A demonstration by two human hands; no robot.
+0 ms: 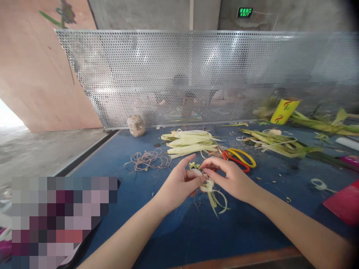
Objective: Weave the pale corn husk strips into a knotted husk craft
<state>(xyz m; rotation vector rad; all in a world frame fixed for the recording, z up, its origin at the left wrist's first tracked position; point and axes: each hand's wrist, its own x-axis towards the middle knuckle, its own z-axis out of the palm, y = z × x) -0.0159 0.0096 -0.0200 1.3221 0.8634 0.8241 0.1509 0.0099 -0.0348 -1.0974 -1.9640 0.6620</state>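
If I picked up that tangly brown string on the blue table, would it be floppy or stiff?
The brown string is probably floppy, since it lies in loose, winding loops. It's likely light, because the strands look thin. Lifting one loop may drag others along, as they cross in a tangle.

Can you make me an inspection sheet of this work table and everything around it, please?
Surface: blue tabletop, scattered with small scraps.
Job's things: pale strips; behind them, layered pale leaves and scissors with red and yellow handles.
Clutter: tangled cord on the left; leaf pile and yellow roll on the right.
Hands: left hand holds the pale strips; right hand is at them too, grip unclear.
Cables: thin wire-like line by the exit sign.
Surroundings: perforated metal screen, people dimly visible through it.
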